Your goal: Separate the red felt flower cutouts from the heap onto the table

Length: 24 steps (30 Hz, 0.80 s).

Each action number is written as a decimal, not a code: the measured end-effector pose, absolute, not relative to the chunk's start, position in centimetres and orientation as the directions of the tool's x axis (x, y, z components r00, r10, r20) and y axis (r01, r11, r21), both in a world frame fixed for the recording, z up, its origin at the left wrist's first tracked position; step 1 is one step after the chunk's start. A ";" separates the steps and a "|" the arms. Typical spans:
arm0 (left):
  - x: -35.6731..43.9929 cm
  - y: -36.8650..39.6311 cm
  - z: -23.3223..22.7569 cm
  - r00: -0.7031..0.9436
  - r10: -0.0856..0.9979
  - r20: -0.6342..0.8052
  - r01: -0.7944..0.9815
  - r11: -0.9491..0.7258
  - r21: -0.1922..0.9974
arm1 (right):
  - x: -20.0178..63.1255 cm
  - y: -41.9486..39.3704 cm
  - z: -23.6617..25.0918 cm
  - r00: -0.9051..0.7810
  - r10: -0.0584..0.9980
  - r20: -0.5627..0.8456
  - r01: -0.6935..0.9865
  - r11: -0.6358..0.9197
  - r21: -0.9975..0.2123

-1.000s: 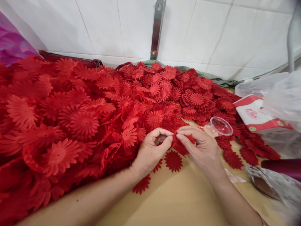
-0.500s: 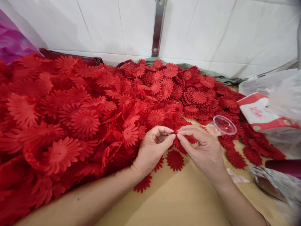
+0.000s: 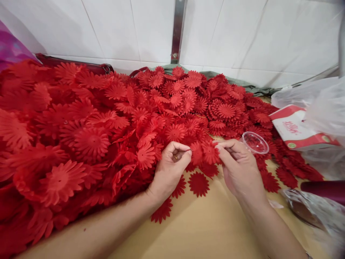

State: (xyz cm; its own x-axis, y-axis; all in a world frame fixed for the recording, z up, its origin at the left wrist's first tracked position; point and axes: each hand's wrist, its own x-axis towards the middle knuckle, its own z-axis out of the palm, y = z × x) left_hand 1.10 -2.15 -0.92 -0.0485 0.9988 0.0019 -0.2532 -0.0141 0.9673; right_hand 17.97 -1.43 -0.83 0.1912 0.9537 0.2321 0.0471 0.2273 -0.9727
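At the frame's centre, the left hand (image 3: pixel 169 169) and right hand (image 3: pixel 239 169) each pinched a red fabric flower (image 3: pixel 206 153), best peeled apart gently at the petals.

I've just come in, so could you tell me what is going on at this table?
A person is working at a table heaped with red flower-shaped cutouts. The left hand and right hand each pinch a small red flower piece at the pile's edge, close together. A clear plastic cup lies beside the right hand, and single flowers lie flat below.
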 end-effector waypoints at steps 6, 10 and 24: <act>1.1 -2.2 -0.9 -0.110 0.994 -0.010 -0.243 -0.017 0.970 | 18.0 -1.0 0.1 0.282 0.956 0.075 -0.185 0.131 -0.974; 1.0 -2.2 -0.9 -0.133 0.991 -0.002 -0.250 -0.031 0.968 | 18.3 -0.6 0.0 0.278 0.960 -0.037 -0.331 0.059 -0.942; 1.0 -2.1 -0.9 -0.153 0.988 0.017 -0.243 -0.055 0.969 | 18.0 -0.7 -1.1 0.142 0.990 0.012 -0.120 0.029 -0.992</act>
State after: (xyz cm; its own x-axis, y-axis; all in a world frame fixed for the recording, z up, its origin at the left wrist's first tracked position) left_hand 1.03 -2.14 -0.92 -0.1526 0.9881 0.0174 -0.2429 -0.0546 0.9685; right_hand 17.96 -0.66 -1.12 0.1424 0.9897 0.0118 -0.1201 0.0291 -0.9923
